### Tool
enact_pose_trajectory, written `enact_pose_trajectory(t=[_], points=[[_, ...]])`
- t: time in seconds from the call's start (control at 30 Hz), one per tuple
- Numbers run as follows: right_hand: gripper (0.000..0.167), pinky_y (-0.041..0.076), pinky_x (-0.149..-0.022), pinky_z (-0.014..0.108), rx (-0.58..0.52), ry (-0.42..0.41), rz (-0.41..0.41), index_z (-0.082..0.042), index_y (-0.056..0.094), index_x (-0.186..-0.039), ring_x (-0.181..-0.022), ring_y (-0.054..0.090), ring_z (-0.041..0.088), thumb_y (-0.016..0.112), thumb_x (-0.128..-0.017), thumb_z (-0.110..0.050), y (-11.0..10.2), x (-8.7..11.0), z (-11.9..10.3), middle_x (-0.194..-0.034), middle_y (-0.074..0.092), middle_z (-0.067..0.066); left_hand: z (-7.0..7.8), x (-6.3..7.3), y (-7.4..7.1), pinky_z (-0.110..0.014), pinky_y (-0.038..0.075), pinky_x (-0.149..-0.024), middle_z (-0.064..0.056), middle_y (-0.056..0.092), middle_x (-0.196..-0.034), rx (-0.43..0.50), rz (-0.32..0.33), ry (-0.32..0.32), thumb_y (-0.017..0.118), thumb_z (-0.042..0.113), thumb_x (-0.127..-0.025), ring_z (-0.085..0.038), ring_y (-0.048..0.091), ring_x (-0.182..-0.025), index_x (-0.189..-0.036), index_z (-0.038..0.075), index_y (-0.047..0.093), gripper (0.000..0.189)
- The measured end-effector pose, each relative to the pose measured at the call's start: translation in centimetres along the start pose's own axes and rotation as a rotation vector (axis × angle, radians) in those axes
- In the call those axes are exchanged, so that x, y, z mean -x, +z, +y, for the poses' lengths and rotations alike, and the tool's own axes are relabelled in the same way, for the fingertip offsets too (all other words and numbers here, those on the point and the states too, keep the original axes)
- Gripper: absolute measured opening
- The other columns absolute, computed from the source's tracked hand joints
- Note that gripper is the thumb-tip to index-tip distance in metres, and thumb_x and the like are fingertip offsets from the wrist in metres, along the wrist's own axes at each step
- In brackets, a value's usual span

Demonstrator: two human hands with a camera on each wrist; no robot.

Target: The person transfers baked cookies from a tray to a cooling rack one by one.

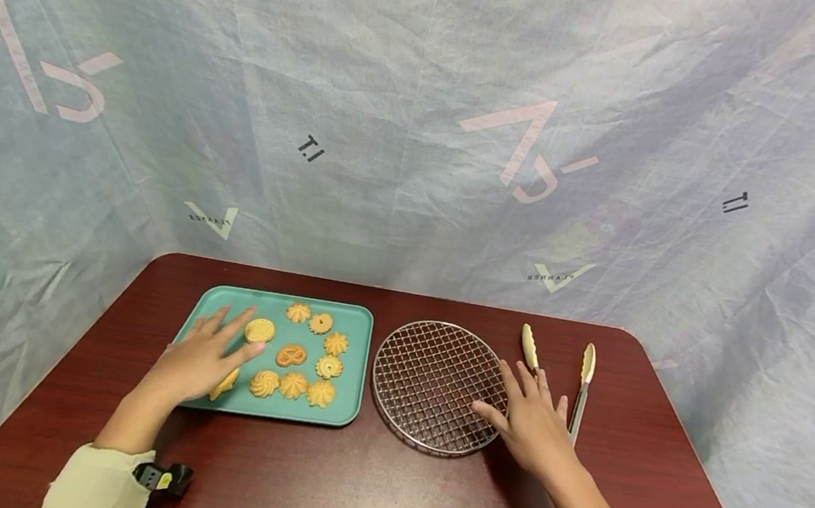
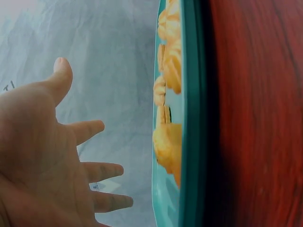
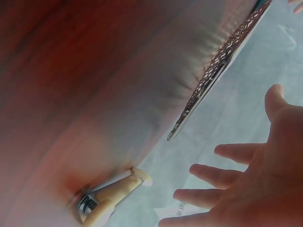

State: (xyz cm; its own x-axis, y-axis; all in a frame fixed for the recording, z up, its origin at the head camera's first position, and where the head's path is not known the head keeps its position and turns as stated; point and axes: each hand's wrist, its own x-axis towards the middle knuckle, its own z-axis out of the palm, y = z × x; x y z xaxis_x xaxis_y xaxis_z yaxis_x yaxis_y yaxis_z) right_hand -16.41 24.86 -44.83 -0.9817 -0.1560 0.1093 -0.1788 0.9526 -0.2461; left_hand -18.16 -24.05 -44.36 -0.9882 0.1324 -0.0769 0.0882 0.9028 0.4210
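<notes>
My left hand (image 1: 194, 364) hovers over the left part of a teal tray (image 1: 236, 299) with its fingers spread and nothing in them. Several golden cookies (image 1: 293, 385) lie on the tray, among them a pretzel-shaped one (image 1: 291, 356) and a round one (image 1: 259, 331) near my left thumb; one cookie (image 2: 168, 146) is partly hidden under the hand. My right hand (image 1: 537, 424), fingers also spread and holding nothing, is above the gap between a round wire rack (image 1: 430, 382) and a pair of tongs (image 1: 585, 375). The hand covers part of the tongs. In the right wrist view the palm (image 3: 279, 165) is bare.
The dark red wooden table (image 1: 321, 479) has rounded far corners. A grey-blue printed cloth (image 1: 408, 120) hangs behind it and at both sides. A black strap device (image 1: 163, 478) sits at the left sleeve.
</notes>
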Motion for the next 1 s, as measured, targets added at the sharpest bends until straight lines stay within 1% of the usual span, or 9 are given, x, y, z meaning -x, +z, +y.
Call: enact_pose_trajectory(t=[0.13, 0.27, 0.5, 0.7, 0.83, 1.0], points=[[0.083, 0.019, -0.103, 0.085, -0.001, 0.007, -0.001, -0.009, 0.036, -0.161, -0.149, 0.021, 0.056, 0.062, -0.099, -0.057, -0.1, 0.1, 0.3, -0.162, 0.031, 0.028, -0.8, 0.1, -0.4, -0.091, 0.016, -0.094, -0.032, 0.01, -0.167, 0.012, -0.009, -0.027, 0.034, 0.069, -0.104, -0.067, 0.01, -0.145, -0.168, 0.023, 0.014, 0.081], [0.082, 0.02, -0.102, 0.086, 0.011, 0.002, 0.02, -0.007, 0.039, -0.159, -0.148, 0.024, 0.057, 0.063, -0.098, -0.056, -0.1, 0.3, 0.7, -0.16, 0.035, 0.029, -1.8, 0.1, -0.8, -0.092, 0.018, -0.092, -0.034, 0.008, -0.166, 0.031, -0.021, -0.04, 0.032, 0.07, -0.105, -0.07, 0.009, -0.143, -0.168, 0.023, 0.011, 0.082], [0.083, 0.018, -0.103, 0.085, 0.017, 0.015, 0.021, -0.007, 0.038, -0.159, -0.146, 0.025, 0.059, 0.063, -0.098, -0.057, -0.3, 0.4, 1.4, -0.16, 0.035, 0.028, -3.5, 0.2, -1.4, -0.091, 0.02, -0.091, -0.041, 0.004, -0.163, 0.078, -0.028, -0.065, 0.03, 0.067, -0.106, -0.075, 0.011, -0.138, -0.168, 0.016, 0.01, 0.083], [0.084, 0.021, -0.102, 0.085, 0.017, 0.026, 0.012, -0.007, 0.036, -0.16, -0.146, 0.025, 0.06, 0.059, -0.099, -0.06, -0.5, 0.7, 1.8, -0.16, 0.036, 0.026, -4.5, 0.4, -1.6, -0.086, 0.026, -0.094, -0.046, 0.005, -0.159, 0.101, -0.046, -0.091, 0.031, 0.066, -0.107, -0.075, 0.018, -0.135, -0.167, 0.011, 0.008, 0.085], [0.085, 0.022, -0.101, 0.086, 0.004, 0.04, 0.0, -0.006, 0.035, -0.161, -0.146, 0.024, 0.06, 0.06, -0.099, -0.059, -0.6, 0.8, 2.2, -0.161, 0.034, 0.027, -5.2, 0.4, -1.5, -0.085, 0.027, -0.096, -0.049, 0.01, -0.156, 0.094, -0.051, -0.104, 0.035, 0.065, -0.106, -0.075, 0.019, -0.135, -0.166, 0.006, 0.011, 0.087], [0.084, 0.023, -0.099, 0.086, -0.024, 0.054, -0.01, -0.004, 0.036, -0.16, -0.144, 0.026, 0.062, 0.061, -0.099, -0.057, -0.8, 1.1, 2.6, -0.16, 0.033, 0.031, -6.0, 0.4, -1.4, -0.083, 0.03, -0.096, -0.047, 0.026, -0.152, 0.065, -0.032, -0.104, 0.043, 0.061, -0.106, -0.074, 0.025, -0.132, -0.162, -0.002, 0.02, 0.088]])
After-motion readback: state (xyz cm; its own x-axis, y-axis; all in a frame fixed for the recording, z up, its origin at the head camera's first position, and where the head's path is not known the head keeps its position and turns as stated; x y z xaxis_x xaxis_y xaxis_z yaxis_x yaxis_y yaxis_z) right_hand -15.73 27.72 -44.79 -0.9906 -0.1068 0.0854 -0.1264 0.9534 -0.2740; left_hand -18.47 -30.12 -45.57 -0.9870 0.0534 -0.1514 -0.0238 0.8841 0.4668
